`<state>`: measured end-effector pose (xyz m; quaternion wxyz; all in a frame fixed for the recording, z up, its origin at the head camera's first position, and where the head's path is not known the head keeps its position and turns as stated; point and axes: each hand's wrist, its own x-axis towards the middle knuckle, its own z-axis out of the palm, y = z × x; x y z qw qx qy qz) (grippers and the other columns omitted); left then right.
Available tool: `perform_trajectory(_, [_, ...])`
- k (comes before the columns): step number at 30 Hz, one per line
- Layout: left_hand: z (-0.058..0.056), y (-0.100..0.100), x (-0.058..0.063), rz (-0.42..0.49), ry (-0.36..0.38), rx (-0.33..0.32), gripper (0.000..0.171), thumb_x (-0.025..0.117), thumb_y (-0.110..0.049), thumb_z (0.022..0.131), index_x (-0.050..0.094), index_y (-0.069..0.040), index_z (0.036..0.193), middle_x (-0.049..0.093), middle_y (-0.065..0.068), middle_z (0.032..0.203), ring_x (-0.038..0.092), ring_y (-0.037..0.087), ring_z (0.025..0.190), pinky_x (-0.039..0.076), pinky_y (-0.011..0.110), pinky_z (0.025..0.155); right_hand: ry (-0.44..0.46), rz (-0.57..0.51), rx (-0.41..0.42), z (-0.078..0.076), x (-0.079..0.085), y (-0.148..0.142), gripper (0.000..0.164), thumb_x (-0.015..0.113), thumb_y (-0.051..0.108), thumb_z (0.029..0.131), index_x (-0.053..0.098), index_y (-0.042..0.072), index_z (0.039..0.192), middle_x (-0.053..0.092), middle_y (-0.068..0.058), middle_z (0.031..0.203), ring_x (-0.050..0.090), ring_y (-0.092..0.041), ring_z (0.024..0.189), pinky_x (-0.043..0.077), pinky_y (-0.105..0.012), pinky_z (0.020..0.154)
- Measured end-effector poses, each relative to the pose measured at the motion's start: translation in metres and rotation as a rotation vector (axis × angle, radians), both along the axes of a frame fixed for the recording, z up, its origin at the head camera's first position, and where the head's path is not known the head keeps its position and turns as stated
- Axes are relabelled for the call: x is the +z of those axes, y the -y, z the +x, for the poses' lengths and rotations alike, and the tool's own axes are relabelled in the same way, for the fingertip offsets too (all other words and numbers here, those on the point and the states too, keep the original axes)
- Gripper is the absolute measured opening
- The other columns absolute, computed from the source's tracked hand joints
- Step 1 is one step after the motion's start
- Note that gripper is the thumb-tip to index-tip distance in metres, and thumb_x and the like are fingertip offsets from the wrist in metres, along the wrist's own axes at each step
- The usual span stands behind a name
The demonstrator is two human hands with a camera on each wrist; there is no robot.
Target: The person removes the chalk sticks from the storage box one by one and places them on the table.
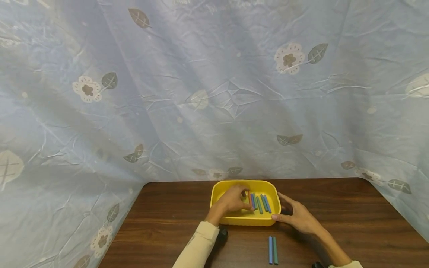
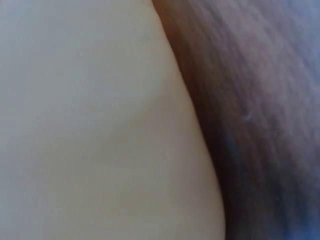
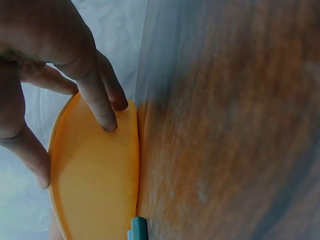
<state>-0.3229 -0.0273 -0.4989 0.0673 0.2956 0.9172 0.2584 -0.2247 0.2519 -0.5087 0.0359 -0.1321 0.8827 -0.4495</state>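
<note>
So the yellow box [image 1: 248, 222] sits near the back edge of the tabletop [image 1: 167, 223], and imo the crowded bit is where stuff could go sideways. Left hand [image 1: 232, 199] is down inside it, fingers curled, thumb and a fingertip by the ends of an orange stick [image 1: 249, 198] (can't tell if it's actually pinched). A purple stick [image 1: 253, 201] lies right beside that one, so a sloppy grab could drag the neighbour along. Right hand [image 1: 299, 216] isn't clenched, just fingers spread along the box's right end, thumb at its near right corner. Push too hard there and I'd bet the box slides left, jostling everything. Also, a blue stick [image 1: 270, 250] and a green stick [image 1: 275, 250] lie loose on the tabletop off that corner, so a dropped forearm could knock them.
</note>
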Motion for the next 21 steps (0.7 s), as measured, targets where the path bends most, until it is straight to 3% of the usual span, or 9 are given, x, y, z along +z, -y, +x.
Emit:
perform_trajectory(8, [0.013,0.005,0.008,0.056,-0.03,-0.002,0.075,0.093,-0.045,0.083,0.066,-0.011,0.145,0.072,0.006,0.128,0.067,0.019,0.111,0.057,0.029,0.087,0.003,0.002,-0.002,-0.001,0.0,0.0,0.097,0.081,0.04,0.097,0.028,-0.003,0.167,0.035,-0.037,0.166,0.055,-0.059,0.139,0.049,-0.07,0.108])
perform_trajectory(21, [0.04,0.007,0.031,0.123,-0.069,-0.044,0.078,0.093,-0.045,0.083,0.064,-0.01,0.146,0.072,0.006,0.122,0.063,0.009,0.098,0.053,0.022,0.079,-0.006,0.003,-0.003,-0.001,0.0,0.001,0.098,0.081,0.041,0.097,0.029,-0.002,0.167,0.038,-0.036,0.165,0.057,-0.057,0.138,0.051,-0.069,0.108])
